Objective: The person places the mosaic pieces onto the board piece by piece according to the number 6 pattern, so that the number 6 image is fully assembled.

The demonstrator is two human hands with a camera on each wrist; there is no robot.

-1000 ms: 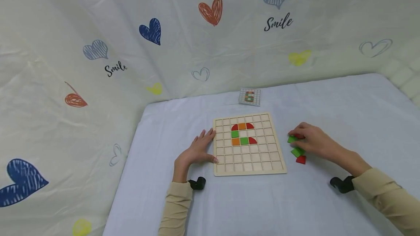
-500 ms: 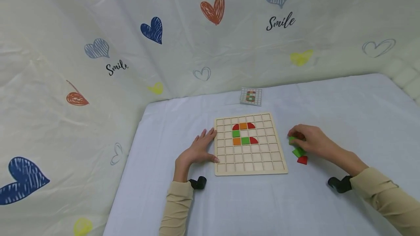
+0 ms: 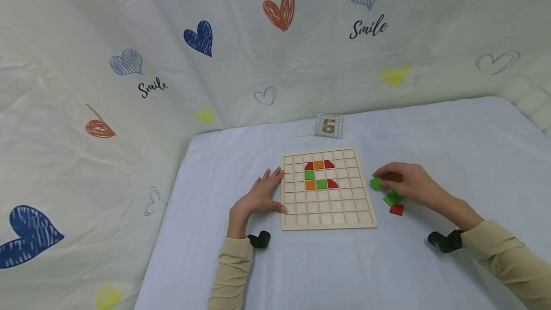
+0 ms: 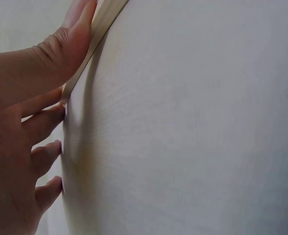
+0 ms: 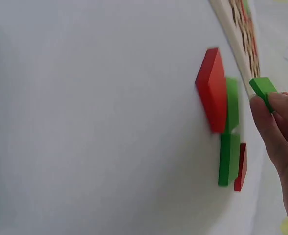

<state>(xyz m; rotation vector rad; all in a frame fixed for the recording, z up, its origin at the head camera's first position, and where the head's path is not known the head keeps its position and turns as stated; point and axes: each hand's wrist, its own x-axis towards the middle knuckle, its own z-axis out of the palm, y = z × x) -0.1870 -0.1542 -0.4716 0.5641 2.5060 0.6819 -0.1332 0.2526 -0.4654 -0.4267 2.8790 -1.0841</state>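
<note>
My right hand pinches a green square piece just right of the wooden grid board; the right wrist view shows this piece between thumb and fingers. Below that hand lie green pieces and a red piece. In the right wrist view another red piece lies beyond the green ones. My left hand rests against the board's left edge, fingers spread. Red, orange and green pieces sit in the board's upper cells.
A small card with a coloured grid pattern lies behind the board on the white-covered table. Behind the table hangs a cloth printed with hearts.
My right hand has moved slightly left, and the green piece it pinches has come away from the others towards the board. My left hand has stayed at the board's edge.
</note>
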